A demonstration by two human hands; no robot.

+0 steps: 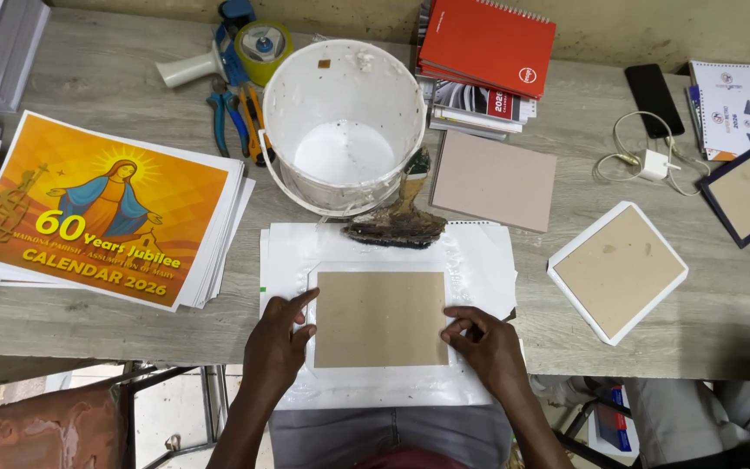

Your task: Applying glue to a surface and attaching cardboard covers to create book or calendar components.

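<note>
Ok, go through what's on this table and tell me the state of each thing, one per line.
left hand: open, fingertips pressing the board's left edge
right hand: fingers curled on the board's right edge
brown board: flat on the glue-wet white sheet
white bucket: upright, uncovered, white glue at the bottom
brush: lying down, bristles caked
phone: screen dark
charger: cable loose, not plugged into the phone

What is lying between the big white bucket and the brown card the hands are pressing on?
In the head view, a glue-caked brush lies between the white bucket and the brown card, resting on the top edge of the white sheet under the card.
</note>
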